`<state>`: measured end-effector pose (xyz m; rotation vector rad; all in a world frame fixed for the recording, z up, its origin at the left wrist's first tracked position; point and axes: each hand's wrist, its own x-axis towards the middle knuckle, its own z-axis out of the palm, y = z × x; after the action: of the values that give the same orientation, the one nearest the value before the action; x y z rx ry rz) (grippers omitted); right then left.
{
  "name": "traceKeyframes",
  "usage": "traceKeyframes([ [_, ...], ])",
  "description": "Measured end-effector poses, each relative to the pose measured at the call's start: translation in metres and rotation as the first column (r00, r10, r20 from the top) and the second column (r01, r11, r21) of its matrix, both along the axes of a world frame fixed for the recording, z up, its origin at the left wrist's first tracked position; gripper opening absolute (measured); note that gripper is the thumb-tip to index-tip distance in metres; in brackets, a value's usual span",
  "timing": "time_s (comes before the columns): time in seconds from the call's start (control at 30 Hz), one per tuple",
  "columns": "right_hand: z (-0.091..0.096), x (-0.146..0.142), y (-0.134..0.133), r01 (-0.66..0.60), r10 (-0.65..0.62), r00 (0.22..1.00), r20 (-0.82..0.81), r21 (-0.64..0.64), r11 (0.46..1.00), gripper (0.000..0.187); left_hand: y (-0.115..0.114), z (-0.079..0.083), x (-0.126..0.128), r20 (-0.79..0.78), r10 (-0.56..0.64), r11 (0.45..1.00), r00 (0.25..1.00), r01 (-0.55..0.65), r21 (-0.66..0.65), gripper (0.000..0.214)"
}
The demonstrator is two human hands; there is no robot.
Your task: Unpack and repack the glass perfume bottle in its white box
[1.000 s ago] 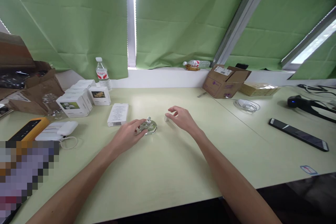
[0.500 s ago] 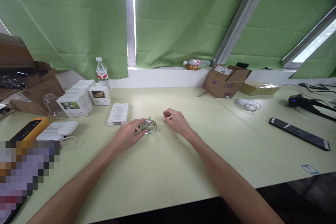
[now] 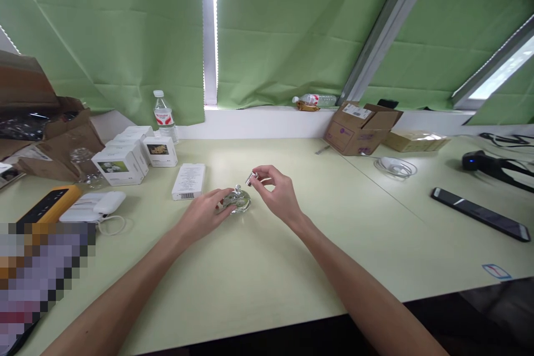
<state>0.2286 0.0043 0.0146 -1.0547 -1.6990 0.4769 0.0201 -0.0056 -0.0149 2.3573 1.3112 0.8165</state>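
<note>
A clear glass perfume bottle stands on the pale table, its small nozzle uncovered at the top. My left hand grips the bottle from the left, thumb in front and fingers behind. Between the thumb and fingertips of my right hand is a small shiny silver cap, held tilted. The cap is just above and to the right of the nozzle, apart from it. Behind my left hand a white printed box lies flat on the table.
Several white boxes and a water bottle stand at the back left. An orange power strip and a white charger lie at left. A cardboard box, a coiled cable and a phone are at right.
My right hand has lifted and shifted slightly left with the silver cap, bringing it closer to the bottle's nozzle. My left hand keeps its grip on the bottle.
</note>
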Motion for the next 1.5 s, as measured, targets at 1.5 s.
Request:
traceKeyframes([
  [1.5, -0.012, -0.017, -0.009, -0.102, 0.097, 0.992, 0.079, 0.060, 0.993, 0.027, -0.003, 0.000, 0.002, -0.073, 0.007, 0.985, 0.997, 0.006, 0.170, 0.062],
])
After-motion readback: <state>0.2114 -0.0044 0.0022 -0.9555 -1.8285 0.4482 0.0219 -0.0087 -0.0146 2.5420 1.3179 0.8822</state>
